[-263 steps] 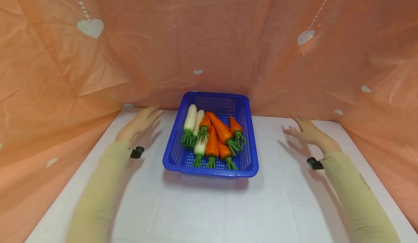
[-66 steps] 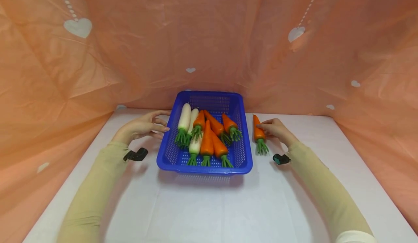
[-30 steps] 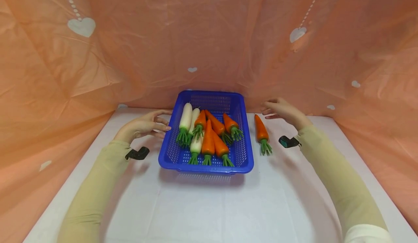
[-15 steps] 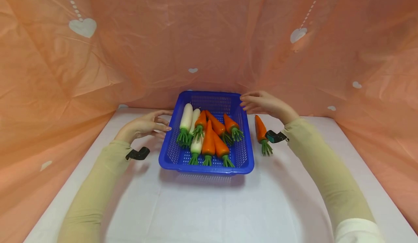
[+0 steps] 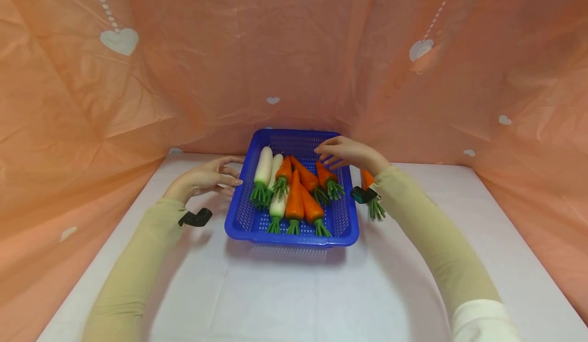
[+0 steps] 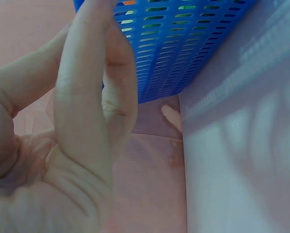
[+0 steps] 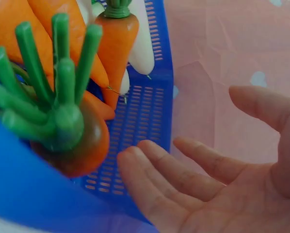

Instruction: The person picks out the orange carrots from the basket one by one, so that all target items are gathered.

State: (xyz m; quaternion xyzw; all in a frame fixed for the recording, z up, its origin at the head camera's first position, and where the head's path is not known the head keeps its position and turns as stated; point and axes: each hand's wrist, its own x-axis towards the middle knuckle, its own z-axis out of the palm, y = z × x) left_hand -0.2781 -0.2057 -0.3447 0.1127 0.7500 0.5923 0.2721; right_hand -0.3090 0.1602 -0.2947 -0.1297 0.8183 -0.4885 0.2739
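Observation:
A blue plastic basket (image 5: 291,239) stands on the white table with several orange carrots and 3 white radishes (image 5: 264,167) inside. My left hand (image 5: 202,177) is at its left side, fingers loosely bent and fingertips right at the rim. In the left wrist view these fingers (image 6: 82,97) overlap the perforated blue wall. Over the basket's back right part hovers my right hand (image 5: 350,153), fingers spread and nothing held. Just below it lies a short carrot (image 5: 324,173), whose green stalks (image 7: 65,126) loom large in the right wrist view.
Another carrot (image 5: 367,178) lies on the table right of the basket, partly hidden by the right wrist and its black camera (image 5: 364,195). An orange curtain (image 5: 294,61) with white hearts encloses the table's back and sides.
One carrot has gone from the basket to the table at the right, let go by my right hand. That hand then rose and moved left over the basket. My left hand has come to the rim.

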